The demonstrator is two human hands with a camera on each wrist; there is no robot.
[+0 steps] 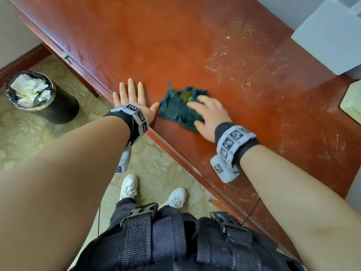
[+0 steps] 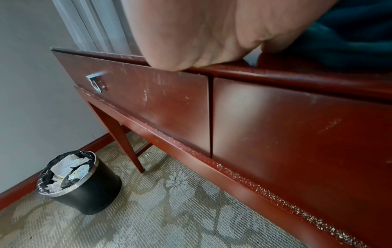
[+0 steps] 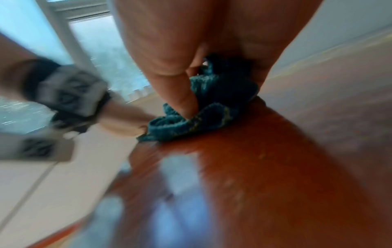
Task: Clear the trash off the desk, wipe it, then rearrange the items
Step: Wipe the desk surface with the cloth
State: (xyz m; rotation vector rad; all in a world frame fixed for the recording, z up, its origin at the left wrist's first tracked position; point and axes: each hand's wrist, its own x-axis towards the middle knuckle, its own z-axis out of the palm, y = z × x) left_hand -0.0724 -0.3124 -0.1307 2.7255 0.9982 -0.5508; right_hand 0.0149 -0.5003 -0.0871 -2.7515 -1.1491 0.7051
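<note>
A dark teal cloth [image 1: 175,110] lies bunched on the red-brown desk [image 1: 156,45] near its front edge. My right hand [image 1: 209,112] presses down on the cloth with fingers spread over it; in the right wrist view the thumb [image 3: 182,94] pushes into the cloth's [image 3: 212,104] folds. My left hand [image 1: 130,96] lies flat and open on the desk edge just left of the cloth, thumb almost touching it. Yellowish crumbs [image 1: 240,61] are scattered over the desk to the right of and beyond the cloth. The left wrist view shows the palm [image 2: 191,33] on the desk edge and the cloth [image 2: 350,42] beside it.
A black trash bin [image 1: 39,98] full of crumpled paper stands on the carpet to the left of the desk. A white box [image 1: 332,36] sits at the desk's far right and a cream object [image 1: 353,100] at the right edge. Crumbs [image 2: 275,193] line the rail below the drawers.
</note>
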